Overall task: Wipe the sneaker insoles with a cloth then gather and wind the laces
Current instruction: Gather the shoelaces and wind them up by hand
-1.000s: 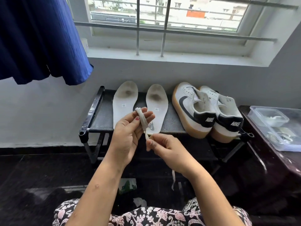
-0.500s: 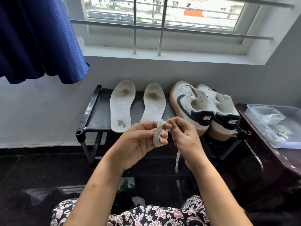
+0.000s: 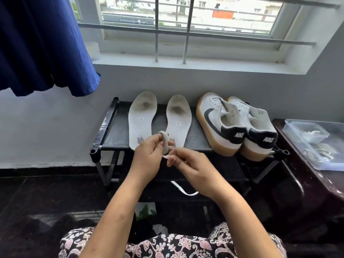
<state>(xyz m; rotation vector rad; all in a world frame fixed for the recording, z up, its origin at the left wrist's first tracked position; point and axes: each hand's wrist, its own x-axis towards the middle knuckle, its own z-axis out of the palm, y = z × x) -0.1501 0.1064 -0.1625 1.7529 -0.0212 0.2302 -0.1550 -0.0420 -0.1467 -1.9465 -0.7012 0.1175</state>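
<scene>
Two white insoles, one (image 3: pixel 142 120) on the left and one (image 3: pixel 179 120) beside it, lie on a black rack (image 3: pixel 104 131), each with a dark smudge near the toe. To their right stand two white sneakers (image 3: pixel 236 125) with black heels and gum soles. My left hand (image 3: pixel 149 157) holds a grey-white lace (image 3: pixel 165 143) wound in a loop around its fingers. My right hand (image 3: pixel 188 164) pinches the lace's free strand just below the loop. The loose tail (image 3: pixel 183 189) hangs under my right wrist.
A clear plastic container (image 3: pixel 316 142) with small items sits on a dark table (image 3: pixel 305 175) at the right. A blue curtain (image 3: pixel 42 45) hangs at the upper left. Scraps of paper (image 3: pixel 145 211) lie on the dark floor below my arms.
My right hand has come down from beside the loop to below it, drawing the strand around. My left hand has kept the wound loop and risen slightly toward the insoles.
</scene>
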